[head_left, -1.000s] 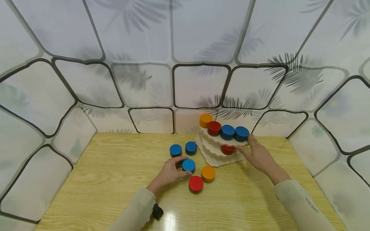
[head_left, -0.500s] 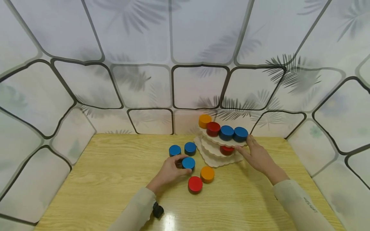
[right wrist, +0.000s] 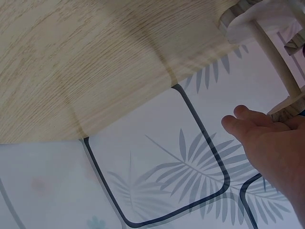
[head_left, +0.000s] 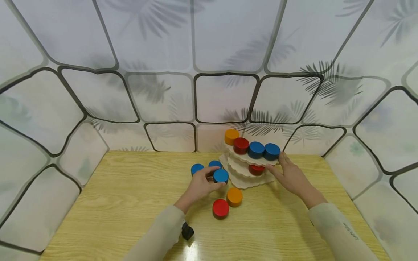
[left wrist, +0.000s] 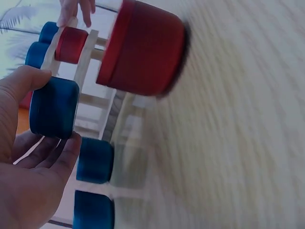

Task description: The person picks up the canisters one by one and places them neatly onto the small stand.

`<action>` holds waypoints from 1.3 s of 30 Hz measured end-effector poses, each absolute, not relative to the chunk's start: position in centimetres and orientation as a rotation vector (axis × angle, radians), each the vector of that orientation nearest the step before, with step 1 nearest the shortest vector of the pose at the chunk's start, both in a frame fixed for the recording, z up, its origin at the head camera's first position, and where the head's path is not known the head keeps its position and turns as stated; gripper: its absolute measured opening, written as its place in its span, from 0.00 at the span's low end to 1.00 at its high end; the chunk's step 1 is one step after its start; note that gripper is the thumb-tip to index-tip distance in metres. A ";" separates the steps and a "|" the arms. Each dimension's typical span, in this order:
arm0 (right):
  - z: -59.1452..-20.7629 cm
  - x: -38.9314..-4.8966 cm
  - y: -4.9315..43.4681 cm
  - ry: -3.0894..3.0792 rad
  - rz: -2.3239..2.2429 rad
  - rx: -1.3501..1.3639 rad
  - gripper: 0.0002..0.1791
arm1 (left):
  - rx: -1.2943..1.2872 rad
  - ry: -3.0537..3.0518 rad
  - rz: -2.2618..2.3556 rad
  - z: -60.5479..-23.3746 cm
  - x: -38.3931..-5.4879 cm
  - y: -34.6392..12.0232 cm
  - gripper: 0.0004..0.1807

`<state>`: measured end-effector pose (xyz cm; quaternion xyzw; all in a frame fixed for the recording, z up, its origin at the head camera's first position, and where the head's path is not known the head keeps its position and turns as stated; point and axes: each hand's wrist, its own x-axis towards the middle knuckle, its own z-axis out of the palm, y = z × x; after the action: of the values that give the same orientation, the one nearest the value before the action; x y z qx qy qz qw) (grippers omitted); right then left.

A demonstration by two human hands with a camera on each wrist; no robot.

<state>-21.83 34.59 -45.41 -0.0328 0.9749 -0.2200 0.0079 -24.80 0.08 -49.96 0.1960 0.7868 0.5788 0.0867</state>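
My left hand pinches a blue lidded round tin between thumb and fingers, held left of a three-tier scalloped wooden stand. In the left wrist view the held blue tin appears lifted, tipped on its side by the camera angle. My right hand grips the right edge of the top tier; the right wrist view shows its fingers at that wooden rim. Along the top tier stand an orange tin, a red tin and two blue tins. Another red tin sits on the middle tier.
Two blue tins stand on the wooden table behind my left hand, one partly hidden. Nearer me are an orange tin and a red tin. A patterned wall covering rises at the table's back and sides.
My left hand has moved right and away from me with the blue tin, closer to the stand, now overlapping a blue tin behind. The right hand keeps its place on the top tier.
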 end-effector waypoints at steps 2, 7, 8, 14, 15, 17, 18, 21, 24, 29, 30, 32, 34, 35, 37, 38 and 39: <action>-45.5 -21.9 34.7 3.049 -0.687 -0.103 0.54 | 0.609 2.359 1.724 -49.7 -24.9 0.5 0.33; -45.5 -21.9 34.7 3.051 -0.687 -0.105 0.54 | 0.639 2.406 1.701 -49.3 -25.3 1.6 0.33; -45.5 -21.9 34.7 3.051 -0.687 -0.105 0.54 | 0.635 2.412 1.693 -49.2 -25.4 1.8 0.33; -45.5 -21.8 34.7 3.043 -0.689 -0.100 0.54 | 0.614 2.459 1.660 -48.9 -25.6 2.8 0.33; -45.5 -21.8 34.7 3.042 -0.692 -0.099 0.54 | 0.614 2.466 1.658 -48.9 -25.6 3.0 0.33; -45.5 -21.8 34.6 3.040 -0.692 -0.098 0.54 | 0.605 2.471 1.657 -48.8 -25.6 3.3 0.33; -45.4 -21.8 34.6 3.040 -0.694 -0.098 0.54 | 0.600 2.470 1.658 -48.8 -25.7 3.4 0.34; -45.4 -21.9 34.5 3.040 -0.686 -0.098 0.54 | 0.578 2.457 1.671 -48.6 -25.7 3.7 0.34; -45.3 -21.9 34.5 3.041 -0.678 -0.098 0.54 | 0.559 2.448 1.681 -48.4 -25.7 3.9 0.34; -45.2 -21.9 34.4 3.039 -0.680 -0.096 0.54 | 0.573 2.448 1.684 -48.4 -25.9 4.3 0.34; -45.1 -21.8 34.4 3.039 -0.682 -0.095 0.54 | 0.575 2.450 1.681 -48.4 -25.9 4.4 0.34; -45.1 -21.8 34.4 3.037 -0.684 -0.093 0.54 | 0.581 2.452 1.676 -48.5 -26.0 4.5 0.33; -45.1 -21.8 34.3 3.036 -0.686 -0.093 0.54 | 0.581 2.456 1.666 -48.4 -26.1 4.6 0.33; -45.1 -21.7 34.3 3.036 -0.685 -0.093 0.54 | 0.581 2.457 1.664 -48.4 -26.1 4.7 0.33; -45.1 -21.7 34.3 3.039 -0.685 -0.095 0.54 | 0.584 2.458 1.666 -48.3 -26.2 4.8 0.32; -45.0 -21.7 34.3 3.040 -0.685 -0.096 0.54 | 0.581 2.459 1.664 -48.3 -26.2 4.9 0.32; -45.0 -21.6 34.3 3.042 -0.687 -0.097 0.54 | 0.582 2.459 1.666 -48.3 -26.2 5.0 0.32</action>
<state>-21.65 34.31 -45.01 -0.0311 0.9749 -0.2200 0.0108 -26.16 4.96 -48.26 0.1921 0.8111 0.5494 0.0572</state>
